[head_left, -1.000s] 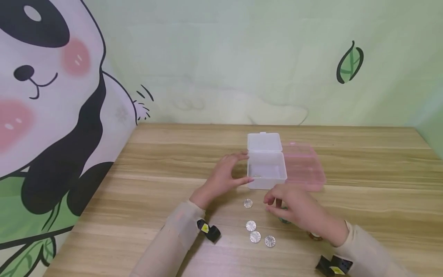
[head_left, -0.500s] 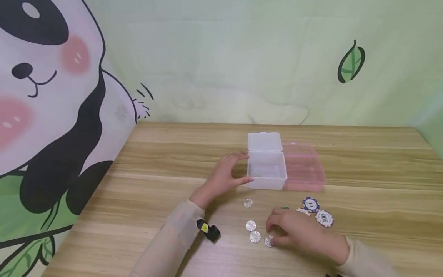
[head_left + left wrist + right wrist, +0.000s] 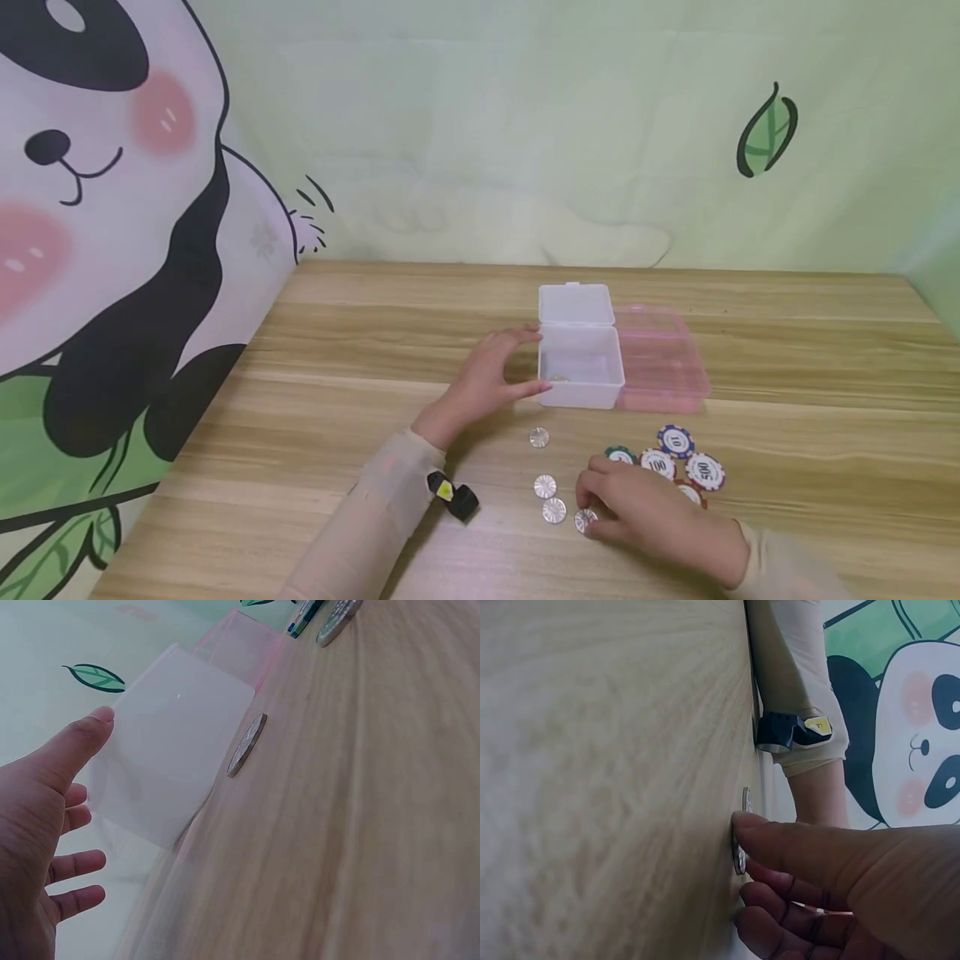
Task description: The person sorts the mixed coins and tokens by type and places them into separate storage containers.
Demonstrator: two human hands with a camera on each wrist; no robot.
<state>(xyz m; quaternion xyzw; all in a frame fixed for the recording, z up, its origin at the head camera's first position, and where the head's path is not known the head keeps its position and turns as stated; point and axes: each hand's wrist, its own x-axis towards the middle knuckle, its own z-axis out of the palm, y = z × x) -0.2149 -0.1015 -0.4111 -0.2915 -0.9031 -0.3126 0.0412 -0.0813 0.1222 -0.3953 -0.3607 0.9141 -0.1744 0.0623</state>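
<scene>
In the head view a small white plastic box [image 3: 581, 397] stands with its lid raised, a little gold-coloured thing [image 3: 558, 379] inside. My left hand [image 3: 483, 375] rests at the box's left side, thumb at the front rim and fingertips near the back corner, fingers spread. Nearer the front, my right hand [image 3: 652, 517] pinches a silver coin [image 3: 585, 522] at the table between thumb and fingers; the right wrist view shows the thumb [image 3: 754, 829] against the coin's edge. Other silver coins lie to its left: a coin [image 3: 539, 437] before the box and two close together [image 3: 553, 510].
A translucent pink box [image 3: 666, 371] stands against the white box's right side. Several poker chips [image 3: 705, 472] lie behind and right of my right hand, partly covered by it. A patterned wall cloth [image 3: 480, 150] closes off the back of the wooden table [image 3: 825, 400].
My right hand has moved toward the front, from near the box down to the rightmost silver coin, uncovering the poker chips. The left hand has stayed at the box.
</scene>
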